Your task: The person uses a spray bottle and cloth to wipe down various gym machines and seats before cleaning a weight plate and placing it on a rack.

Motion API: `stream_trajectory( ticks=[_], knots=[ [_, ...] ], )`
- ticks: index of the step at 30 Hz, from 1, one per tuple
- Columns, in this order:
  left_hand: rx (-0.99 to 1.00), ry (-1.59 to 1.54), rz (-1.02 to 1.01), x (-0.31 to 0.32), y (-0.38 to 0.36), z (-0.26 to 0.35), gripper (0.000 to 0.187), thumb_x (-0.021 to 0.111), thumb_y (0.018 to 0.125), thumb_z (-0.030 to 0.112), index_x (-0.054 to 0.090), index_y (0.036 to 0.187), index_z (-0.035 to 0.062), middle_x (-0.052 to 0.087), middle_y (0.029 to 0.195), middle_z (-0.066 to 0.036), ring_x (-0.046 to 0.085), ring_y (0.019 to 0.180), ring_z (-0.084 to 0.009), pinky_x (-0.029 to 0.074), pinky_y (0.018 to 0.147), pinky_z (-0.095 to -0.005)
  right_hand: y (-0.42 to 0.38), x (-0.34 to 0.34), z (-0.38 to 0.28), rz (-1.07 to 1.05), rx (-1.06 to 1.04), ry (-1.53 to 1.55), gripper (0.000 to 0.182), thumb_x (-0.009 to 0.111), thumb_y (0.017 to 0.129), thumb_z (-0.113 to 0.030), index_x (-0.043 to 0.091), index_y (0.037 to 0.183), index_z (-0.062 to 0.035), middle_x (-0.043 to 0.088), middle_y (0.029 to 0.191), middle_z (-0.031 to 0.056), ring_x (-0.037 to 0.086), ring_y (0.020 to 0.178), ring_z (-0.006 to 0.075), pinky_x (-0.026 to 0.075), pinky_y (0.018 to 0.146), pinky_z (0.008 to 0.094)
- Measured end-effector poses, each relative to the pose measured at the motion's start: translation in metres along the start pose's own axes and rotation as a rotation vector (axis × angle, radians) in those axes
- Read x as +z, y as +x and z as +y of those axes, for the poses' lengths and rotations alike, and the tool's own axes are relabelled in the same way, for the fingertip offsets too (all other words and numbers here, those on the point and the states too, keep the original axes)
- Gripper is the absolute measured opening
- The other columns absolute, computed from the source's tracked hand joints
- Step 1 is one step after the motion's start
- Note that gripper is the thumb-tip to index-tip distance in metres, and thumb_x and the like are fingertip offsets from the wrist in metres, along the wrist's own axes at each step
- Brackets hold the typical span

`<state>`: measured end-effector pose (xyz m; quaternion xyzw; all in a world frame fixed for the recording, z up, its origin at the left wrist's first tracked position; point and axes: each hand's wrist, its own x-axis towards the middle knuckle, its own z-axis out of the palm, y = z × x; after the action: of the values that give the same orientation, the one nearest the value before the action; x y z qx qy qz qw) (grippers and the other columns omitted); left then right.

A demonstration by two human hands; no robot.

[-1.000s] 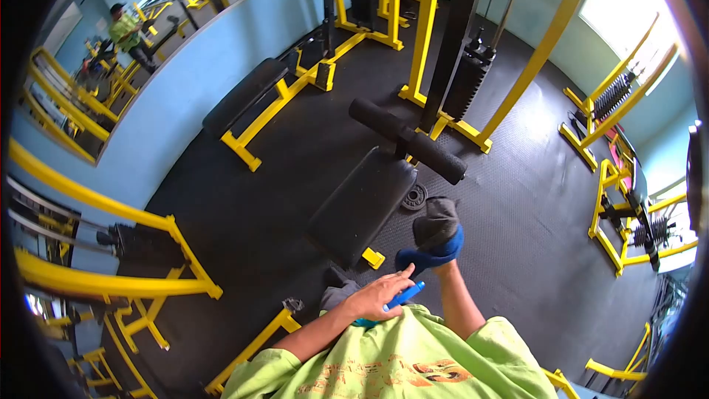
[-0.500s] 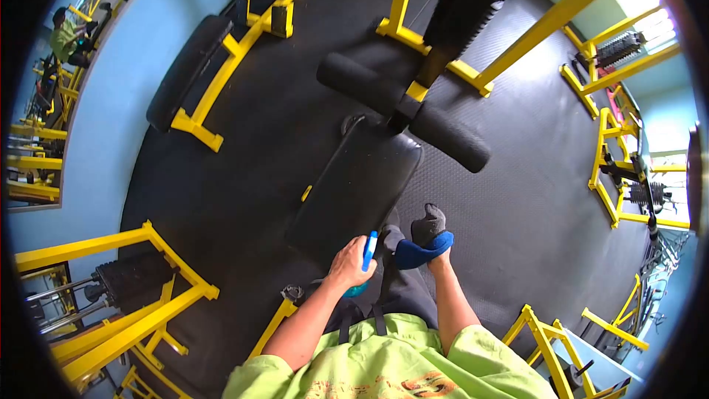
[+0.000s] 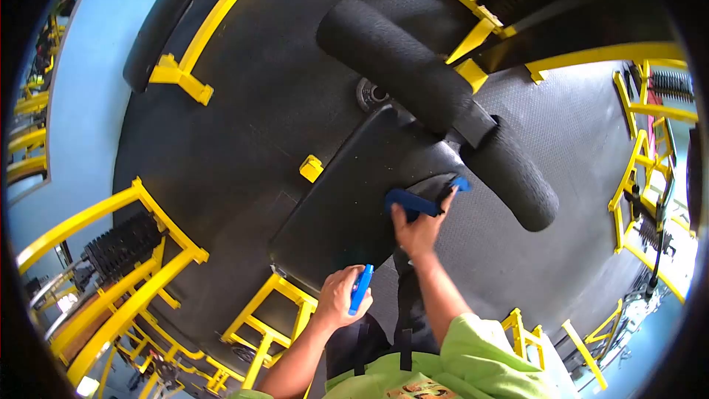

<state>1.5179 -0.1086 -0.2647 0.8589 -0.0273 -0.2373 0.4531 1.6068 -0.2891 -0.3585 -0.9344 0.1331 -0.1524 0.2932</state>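
My left hand (image 3: 338, 299) is closed around a spray bottle (image 3: 361, 288). Its blue trigger head shows above the fist, while the bottle's body is hidden behind the hand. My right hand (image 3: 419, 235) reaches forward with its fingers on a blue and dark grey cloth (image 3: 410, 201). That cloth lies against the right side of the black bench pad (image 3: 340, 199), near its far end. Just beyond the cloth are two black foam rollers, the left roller (image 3: 395, 59) and the right roller (image 3: 513, 177).
A yellow frame (image 3: 273, 292) stands at the pad's near end. A weight plate (image 3: 371, 94) lies on the floor by the left roller. Another black bench (image 3: 166, 26) stands at upper left. Yellow gym machines (image 3: 140, 251) flank both sides.
My right hand has moved forward from near my lap with the cloth to the bench pad. My view has shifted closer over the pad and rollers. The spray bottle stays in my left hand.
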Motion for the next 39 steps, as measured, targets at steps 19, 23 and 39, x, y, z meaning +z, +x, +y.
stream_trajectory(
  ticks=[19,23,39],
  knots=[
    [-0.173,-0.170,0.234,0.001,-0.005,-0.012,0.043,0.067,0.070,0.018,0.057,0.109,0.0023,0.064,0.104,-0.015,0.062,0.090,-0.0350,0.048,0.083,-0.0430,0.100,0.074,-0.042,-0.258,-0.389,-0.334,0.065,0.058,0.081,-0.051,0.054,0.128,-0.0065,0.051,0.129,0.0221,0.040,0.123,0.0470,0.026,0.107,0.0592],
    [-0.215,-0.258,0.209,0.001,-0.007,-0.016,0.044,0.068,0.069,0.018,0.058,0.109,0.0033,0.064,0.104,-0.015,0.062,0.091,-0.0356,0.047,0.084,-0.0436,0.079,0.034,-0.036,-0.555,-0.761,-0.499,0.064,0.059,0.083,-0.050,0.053,0.129,-0.0071,0.051,0.130,0.0214,0.046,0.117,0.0467,0.034,0.102,0.0559],
    [-0.280,-0.321,0.374,-0.008,-0.087,-0.055,0.042,0.066,0.074,0.020,0.055,0.111,0.0021,0.062,0.099,-0.016,0.061,0.087,-0.0347,0.047,0.079,-0.0434,0.092,0.138,-0.132,-0.948,-0.653,-0.917,0.065,0.046,0.086,-0.063,0.074,0.089,-0.0039,0.069,0.096,0.0171,0.061,0.102,0.0349,0.040,0.093,0.0484]
  ],
)
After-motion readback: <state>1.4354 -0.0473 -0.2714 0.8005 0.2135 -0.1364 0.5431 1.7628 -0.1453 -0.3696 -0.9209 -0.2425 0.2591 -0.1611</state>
